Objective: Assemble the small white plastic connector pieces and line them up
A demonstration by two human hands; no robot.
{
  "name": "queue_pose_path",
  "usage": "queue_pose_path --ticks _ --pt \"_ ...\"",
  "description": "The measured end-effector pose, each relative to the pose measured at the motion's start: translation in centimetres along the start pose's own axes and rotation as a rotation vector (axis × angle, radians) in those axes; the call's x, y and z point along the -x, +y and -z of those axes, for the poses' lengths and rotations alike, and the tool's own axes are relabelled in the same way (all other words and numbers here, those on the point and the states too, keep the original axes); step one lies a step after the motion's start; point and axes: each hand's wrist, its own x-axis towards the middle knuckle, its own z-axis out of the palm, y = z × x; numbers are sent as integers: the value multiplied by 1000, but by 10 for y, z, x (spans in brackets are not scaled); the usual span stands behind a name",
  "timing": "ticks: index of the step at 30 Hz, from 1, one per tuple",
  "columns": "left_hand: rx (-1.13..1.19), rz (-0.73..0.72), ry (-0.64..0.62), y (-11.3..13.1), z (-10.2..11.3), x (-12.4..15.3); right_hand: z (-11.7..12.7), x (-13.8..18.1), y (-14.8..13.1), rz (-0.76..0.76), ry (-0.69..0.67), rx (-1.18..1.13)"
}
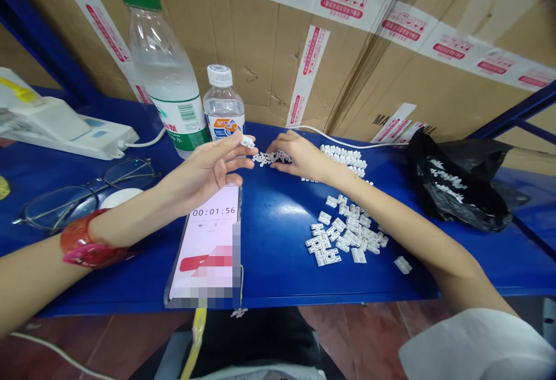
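Between the thumb and fingers of my left hand [215, 165] is a small white plastic piece [248, 141], held above the table near the bottles. My right hand [297, 154] reaches down to a pile of tiny white parts [263, 159], fingers bent at its right side; whether they pinch one of the parts is hidden. Flat white slotted plastic pieces [347, 232] lie loosely heaped below my right forearm. Behind that forearm, similar white pieces [347, 157] stand in rows, partly covered by my wrist.
A phone [211, 223] showing a timer lies before my left hand. A large bottle [169, 73], a small bottle [223, 102], glasses [87, 194] and a power strip [87, 131] are at left. A black bag [469, 194] holding white parts sits right. Cardboard boxes [269, 50] stand behind.
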Motion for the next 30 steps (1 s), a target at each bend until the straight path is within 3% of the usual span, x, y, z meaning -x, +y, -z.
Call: queue_pose_path --ticks 9,14,19,30 --pt "19 53 17 -4 1 -2 -8 -1 0 20 25 29" --pt "-21 39 -15 -3 -2 -1 18 2 -5 52 190 -191" --pt "22 40 6 -4 -4 -1 47 10 -30 110 358 -334" --pt "30 38 -111 -7 -2 0 48 13 -50 202 332 -256"
